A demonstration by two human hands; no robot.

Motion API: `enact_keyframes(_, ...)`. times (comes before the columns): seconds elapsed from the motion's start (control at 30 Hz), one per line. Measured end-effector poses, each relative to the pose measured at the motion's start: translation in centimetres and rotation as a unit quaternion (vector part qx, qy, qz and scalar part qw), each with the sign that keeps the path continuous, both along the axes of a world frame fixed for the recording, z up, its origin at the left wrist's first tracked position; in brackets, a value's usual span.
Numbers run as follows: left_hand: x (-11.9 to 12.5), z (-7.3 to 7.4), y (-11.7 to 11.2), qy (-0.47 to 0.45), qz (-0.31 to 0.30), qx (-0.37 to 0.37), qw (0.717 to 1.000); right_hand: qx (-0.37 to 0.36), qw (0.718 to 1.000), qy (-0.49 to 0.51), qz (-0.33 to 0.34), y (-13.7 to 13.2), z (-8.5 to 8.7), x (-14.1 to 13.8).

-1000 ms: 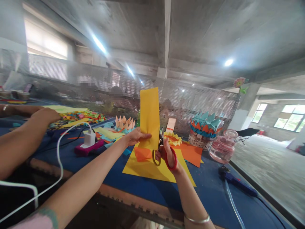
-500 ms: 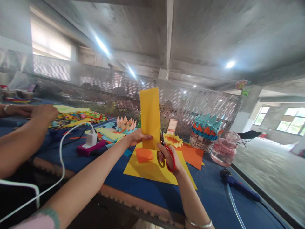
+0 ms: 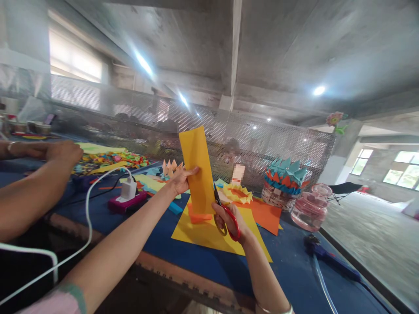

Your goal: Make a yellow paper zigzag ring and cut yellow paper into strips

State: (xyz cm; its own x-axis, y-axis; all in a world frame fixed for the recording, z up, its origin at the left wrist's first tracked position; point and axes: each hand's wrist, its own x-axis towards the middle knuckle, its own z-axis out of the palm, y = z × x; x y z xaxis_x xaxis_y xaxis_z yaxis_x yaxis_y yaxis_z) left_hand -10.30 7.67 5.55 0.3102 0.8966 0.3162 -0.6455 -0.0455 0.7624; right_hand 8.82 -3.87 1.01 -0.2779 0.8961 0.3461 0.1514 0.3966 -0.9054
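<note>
A tall strip of yellow paper [image 3: 198, 174] stands upright in the air, leaning a little to the left. My left hand [image 3: 181, 179] pinches its left edge, the thumb lying across its face. My right hand [image 3: 231, 220] is closed round the red-handled scissors [image 3: 234, 224], whose dark blades point up beside the strip's lower right edge. The fingertips of that hand also touch the strip's lower corner. Below lies a yellow sheet [image 3: 222, 240] on the blue table, with an orange piece of paper [image 3: 198, 216] on top, partly hidden by the strip.
An orange sheet [image 3: 266, 216], a yellow paper ring [image 3: 240, 194] and a basket with blue and orange paper points [image 3: 284, 181] stand beyond. At right are a pink jar [image 3: 309, 209] and a glue gun [image 3: 334, 259]. A co-worker's hands [image 3: 62, 152], a purple power strip [image 3: 126, 203] and a white cable [image 3: 89, 209] occupy the left.
My left hand has moved up along the strip's edge and slightly left. The strip has tilted left and shifted down a little. The scissors stay by its right edge.
</note>
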Motion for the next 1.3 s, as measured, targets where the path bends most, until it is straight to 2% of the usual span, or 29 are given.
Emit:
enact_keyframes(0.17, 0.5, -0.4, 0.2, -0.004, -0.001, 0.003, 1.0, 0.024, 0.998, -0.055, 0.006, -0.4, 0.3, 0.1)
enact_keyframes(0.37, 0.6, -0.9, 0.5, 0.007, 0.001, 0.016, 1.0, -0.008, 0.999, -0.018, 0.04, -0.2, -0.2, 0.3)
enact_keyframes(0.53, 1.1, -1.0, 0.1, 0.01, 0.018, 0.026, 0.999, -0.014, 0.999, 0.021, 0.036, 0.2, -0.7, 0.2)
enact_keyframes(0.7, 1.4, -0.7, -0.5, 0.01, 0.024, 0.023, 0.999, -0.003, 1.0, 0.003, 0.027, 0.5, -1.1, 0.3)
enact_keyframes(1.03, 1.2, -0.8, -0.1, 0.01, 0.037, 0.009, 0.999, 0.008, 1.0, 0.024, 0.017, 0.2, -0.9, 0.2)
enact_keyframes(1.3, 1.8, -1.2, -0.4, 0.046, 0.005, -0.013, 0.999, 0.036, 0.999, -0.028, 0.025, 0.1, -0.5, 0.3)
